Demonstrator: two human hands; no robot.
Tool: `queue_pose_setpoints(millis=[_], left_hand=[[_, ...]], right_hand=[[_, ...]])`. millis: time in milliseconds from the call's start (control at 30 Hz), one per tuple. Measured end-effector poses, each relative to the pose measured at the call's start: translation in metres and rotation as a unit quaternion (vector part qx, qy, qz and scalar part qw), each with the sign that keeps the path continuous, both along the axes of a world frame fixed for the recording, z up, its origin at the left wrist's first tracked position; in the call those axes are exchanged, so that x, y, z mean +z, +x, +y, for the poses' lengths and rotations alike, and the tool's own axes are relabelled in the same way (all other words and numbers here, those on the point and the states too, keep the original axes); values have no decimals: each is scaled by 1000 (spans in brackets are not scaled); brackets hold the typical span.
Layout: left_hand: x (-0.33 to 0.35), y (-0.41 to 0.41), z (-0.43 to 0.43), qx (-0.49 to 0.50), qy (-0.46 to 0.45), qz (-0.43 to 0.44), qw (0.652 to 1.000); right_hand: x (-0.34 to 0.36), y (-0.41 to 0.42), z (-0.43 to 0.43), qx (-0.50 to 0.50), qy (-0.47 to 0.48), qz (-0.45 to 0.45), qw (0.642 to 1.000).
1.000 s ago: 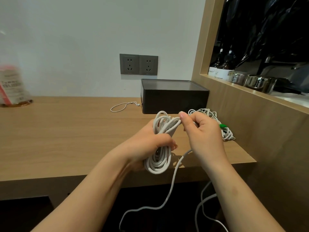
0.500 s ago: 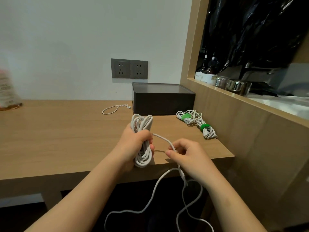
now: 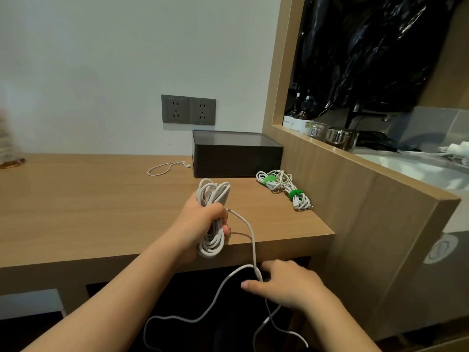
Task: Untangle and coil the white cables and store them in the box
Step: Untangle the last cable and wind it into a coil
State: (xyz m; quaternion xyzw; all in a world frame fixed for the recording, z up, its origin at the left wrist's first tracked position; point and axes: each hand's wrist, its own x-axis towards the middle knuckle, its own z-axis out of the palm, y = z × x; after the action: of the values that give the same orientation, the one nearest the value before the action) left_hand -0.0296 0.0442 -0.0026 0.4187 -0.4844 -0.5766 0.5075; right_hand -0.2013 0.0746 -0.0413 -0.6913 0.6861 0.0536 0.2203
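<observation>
My left hand (image 3: pixel 200 222) grips a coiled bundle of white cable (image 3: pixel 212 196) upright above the desk's front edge. A loose strand (image 3: pixel 250 232) runs from the coil down to my right hand (image 3: pixel 284 283), which pinches it below the desk edge; the rest hangs in loops (image 3: pixel 203 316) toward the floor. The dark box (image 3: pixel 236 154) stands closed at the back against the wall. Two coiled white cables with green ties (image 3: pixel 284 185) lie on the desk to the right of the box. A thin white cord (image 3: pixel 165 168) lies left of the box.
The wooden desk (image 3: pixel 88 204) ends at a wooden side panel (image 3: pixel 355 224) on the right. Two wall sockets (image 3: pixel 188 109) sit above the box. Bottles and metal cups (image 3: pixel 327 133) stand on the ledge behind the panel. A blurred packet (image 3: pixel 7 143) is at far left.
My right hand has slid down along the loose strand, from beside the coil to below the desk edge. My left hand keeps hold of the coil.
</observation>
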Motion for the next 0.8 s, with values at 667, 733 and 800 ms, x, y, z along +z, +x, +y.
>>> queue_pose_setpoints(millis=[667,733,800], left_hand=[[21,5,3,53,-125,69,988],[29,4,7,79,-164,71,981],[33,4,9,97,-193,62,974]], right_hand=[[134,35,-28,-67,-454,-637,619],[148,42,-33,-6,-473,-699,536],[157,48,-37,63,-484,-727,482]])
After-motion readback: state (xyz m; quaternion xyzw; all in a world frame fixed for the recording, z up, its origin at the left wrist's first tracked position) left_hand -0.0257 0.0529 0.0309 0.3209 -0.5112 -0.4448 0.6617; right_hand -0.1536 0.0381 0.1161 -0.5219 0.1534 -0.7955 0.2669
